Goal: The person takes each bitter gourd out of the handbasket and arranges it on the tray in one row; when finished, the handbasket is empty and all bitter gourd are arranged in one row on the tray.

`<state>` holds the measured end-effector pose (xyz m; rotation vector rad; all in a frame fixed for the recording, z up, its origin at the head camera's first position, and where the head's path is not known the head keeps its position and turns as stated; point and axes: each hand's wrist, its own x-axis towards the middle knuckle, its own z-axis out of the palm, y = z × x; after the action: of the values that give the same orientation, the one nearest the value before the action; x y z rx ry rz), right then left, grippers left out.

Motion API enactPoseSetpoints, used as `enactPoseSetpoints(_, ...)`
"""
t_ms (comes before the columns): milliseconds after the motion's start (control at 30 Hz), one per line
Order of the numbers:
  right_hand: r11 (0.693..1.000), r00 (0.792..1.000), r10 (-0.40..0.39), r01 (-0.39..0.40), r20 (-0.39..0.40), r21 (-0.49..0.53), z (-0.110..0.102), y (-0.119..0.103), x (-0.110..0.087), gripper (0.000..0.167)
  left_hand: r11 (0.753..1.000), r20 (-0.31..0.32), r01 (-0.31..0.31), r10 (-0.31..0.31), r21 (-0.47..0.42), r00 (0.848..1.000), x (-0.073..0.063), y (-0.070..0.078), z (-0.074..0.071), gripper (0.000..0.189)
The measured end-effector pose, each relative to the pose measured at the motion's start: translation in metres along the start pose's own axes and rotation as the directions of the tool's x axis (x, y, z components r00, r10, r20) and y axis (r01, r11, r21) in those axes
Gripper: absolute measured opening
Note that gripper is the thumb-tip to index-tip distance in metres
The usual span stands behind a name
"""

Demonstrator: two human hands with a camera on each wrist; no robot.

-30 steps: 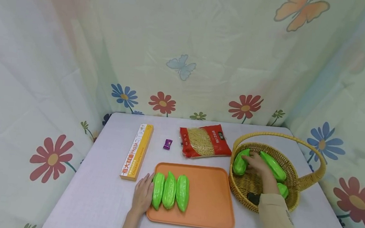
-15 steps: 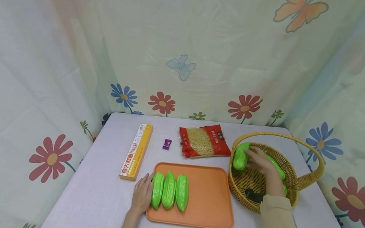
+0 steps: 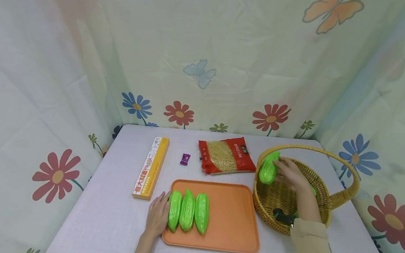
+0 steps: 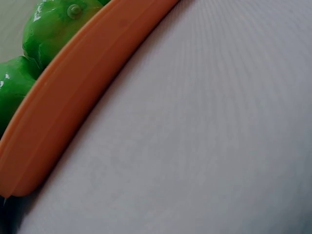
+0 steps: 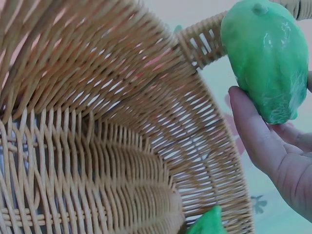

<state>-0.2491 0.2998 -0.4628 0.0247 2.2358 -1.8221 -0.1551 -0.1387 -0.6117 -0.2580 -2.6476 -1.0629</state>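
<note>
My right hand (image 3: pixel 292 176) holds a glossy green bitter melon (image 3: pixel 268 171) between thumb and fingers, up near the left rim of the wicker basket (image 3: pixel 267 205). In the right wrist view this melon (image 5: pixel 265 61) shows its stem nub, and the basket wall lies beside it. Part of another green melon (image 5: pixel 208 224) shows low in the basket. My left hand (image 3: pixel 157 216) rests along the left edge of the orange tray (image 3: pixel 232 220), fingers extended close by the leftmost melon (image 3: pixel 174 211). Three melons lie side by side on the tray's left half.
Behind the tray are a yellow and white pasta box (image 3: pixel 151 168), a small purple wrapped candy (image 3: pixel 185 159) and a red bag of pasta (image 3: pixel 226 155). The basket's tall handle (image 3: pixel 308 148) arches over the right forearm. Flowered curtains surround the white table (image 3: pixel 110 214).
The right hand has raised the bitter melon from the basket's inside toward its upper left rim. The left hand has stayed at the tray's edge.
</note>
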Motion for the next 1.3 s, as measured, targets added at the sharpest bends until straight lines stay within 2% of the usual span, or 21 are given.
enactPoseSetpoints(333,0.998,0.998,-0.055,0.055,-0.005,0.024,0.008,-0.007,-0.016,0.077,1.000,-0.010,0.003,-0.003,0.006,1.000,-0.001,-0.001,0.001,0.041)
enactPoseSetpoints(667,0.991,0.995,-0.098,0.099,-0.007,0.096,0.024,-0.009,-0.035,0.076,1.000,-0.002,0.010,-0.010,0.008,1.000,-0.001,-0.001,0.001,0.041)
enactPoseSetpoints(933,0.984,0.990,-0.137,0.139,-0.029,0.115,0.039,-0.006,-0.048,0.073,1.000,-0.013,-0.003,0.002,-0.006,1.000,-0.001,0.000,0.002,0.041)
enactPoseSetpoints(1100,0.976,0.990,-0.135,0.139,-0.035,0.167,0.052,-0.003,-0.055,0.072,1.000,0.002,0.000,0.000,-0.007,1.000,-0.001,0.002,0.001,0.041)
enactPoseSetpoints(1300,0.974,0.990,-0.130,0.138,-0.055,0.179,0.067,-0.002,-0.061,0.068,1.000,0.007,0.005,-0.005,0.005,1.000,0.000,0.001,0.000,0.041)
